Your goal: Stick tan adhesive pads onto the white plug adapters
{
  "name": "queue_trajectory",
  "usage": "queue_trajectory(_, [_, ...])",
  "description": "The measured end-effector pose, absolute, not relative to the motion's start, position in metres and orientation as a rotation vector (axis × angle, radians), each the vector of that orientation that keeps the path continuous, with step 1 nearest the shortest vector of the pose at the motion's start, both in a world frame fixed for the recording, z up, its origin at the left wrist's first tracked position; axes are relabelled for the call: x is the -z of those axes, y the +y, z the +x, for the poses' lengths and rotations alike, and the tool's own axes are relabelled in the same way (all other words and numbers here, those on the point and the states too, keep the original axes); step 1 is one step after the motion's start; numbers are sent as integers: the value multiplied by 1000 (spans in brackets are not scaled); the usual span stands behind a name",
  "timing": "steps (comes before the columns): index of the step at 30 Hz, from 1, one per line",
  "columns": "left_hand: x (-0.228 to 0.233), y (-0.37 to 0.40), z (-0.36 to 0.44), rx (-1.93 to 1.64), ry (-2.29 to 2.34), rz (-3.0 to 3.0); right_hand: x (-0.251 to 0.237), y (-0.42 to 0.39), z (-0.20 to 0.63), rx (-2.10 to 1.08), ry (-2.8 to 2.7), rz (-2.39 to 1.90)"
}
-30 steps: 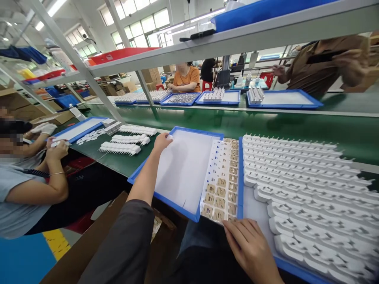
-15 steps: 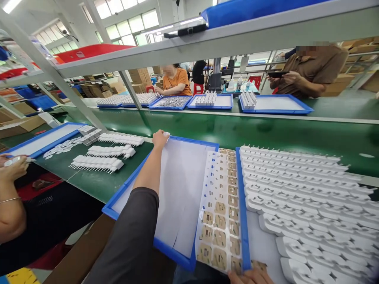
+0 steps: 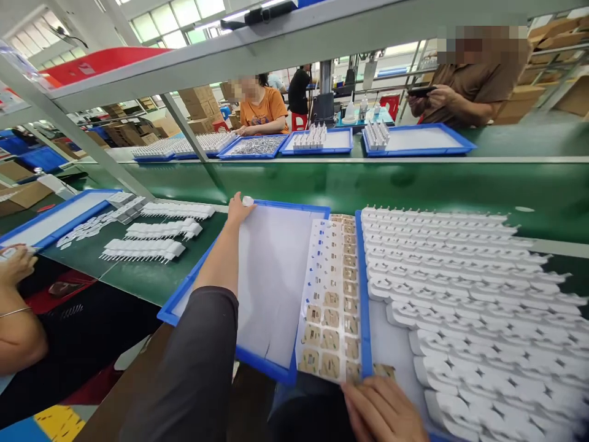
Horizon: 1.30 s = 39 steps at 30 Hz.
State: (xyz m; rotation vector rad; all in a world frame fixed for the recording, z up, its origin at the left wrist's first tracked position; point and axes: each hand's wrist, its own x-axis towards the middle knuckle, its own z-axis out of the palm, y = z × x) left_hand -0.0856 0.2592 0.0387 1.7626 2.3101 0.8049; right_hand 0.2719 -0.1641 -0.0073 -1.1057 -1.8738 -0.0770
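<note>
My left hand (image 3: pixel 240 212) reaches out to the far left corner of a blue-rimmed tray (image 3: pixel 265 366) lined with white. Its thumb and fingers close around a small white plastic piece (image 3: pixel 248 201) there. Beside that tray lies a sheet of adhesive pads (image 3: pixel 330 316), brown-backed, with several places bare at its far left part. The fingertips of my right hand (image 3: pixel 386 408) meet the near edge of this sheet, fingers together; its underside is hidden. Rows of white plastic housings (image 3: pixel 460 288) fill a second blue tray (image 3: pixel 365 307) on the right.
Left on the green bench (image 3: pixel 138 279) are rows of white pronged parts (image 3: pixel 142 249) and loose flat white pieces (image 3: pixel 87 227). A co-worker's hand (image 3: pixel 18 267) is at far left. A shelf beam (image 3: pixel 276 55) crosses above; two people sit or stand beyond, behind more blue trays (image 3: pixel 418 141).
The view has shifted, so most things sit slightly higher and further left. More of my right hand shows at the sheet's near edge. My left hand stays at the tray's far corner.
</note>
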Motion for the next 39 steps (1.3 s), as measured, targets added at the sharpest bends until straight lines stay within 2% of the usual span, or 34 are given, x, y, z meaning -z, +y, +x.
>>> queue_trajectory(4, [-75, 218, -68, -737, 2189, 1949, 7, -169, 280, 62, -1980, -1099])
queue_trajectory(8, [-99, 122, -30, -398, 1874, 2220, 6, -171, 282, 109, -2045, -1131])
queue_trajectory(12, [-78, 10, 13, -237, 1620, 2220, 4, -172, 281, 118, -2065, -1138])
queue_trajectory(15, [-47, -36, 33, -207, 1509, 2058, 4, -173, 282, 124, -2070, -1123])
queue_trajectory(18, [-31, -47, 39, -326, 1523, 1942, 4, -174, 282, 148, -2088, -1104])
queue_trajectory(24, [-28, -52, 38, -406, 1416, 1846, 4, -174, 280, 213, -2092, -1154])
queue_trajectory(29, [-21, -61, 39, -525, 1387, 1739, -15, -173, 273, 282, -2151, -1272])
queue_trajectory(33, [-21, -69, 35, -519, 1379, 1675, -28, -163, 260, 146, -2181, -1281])
queue_trajectory(39, [-27, -91, 35, -630, 1275, 1453, -22, -138, 238, -150, -2103, -1289])
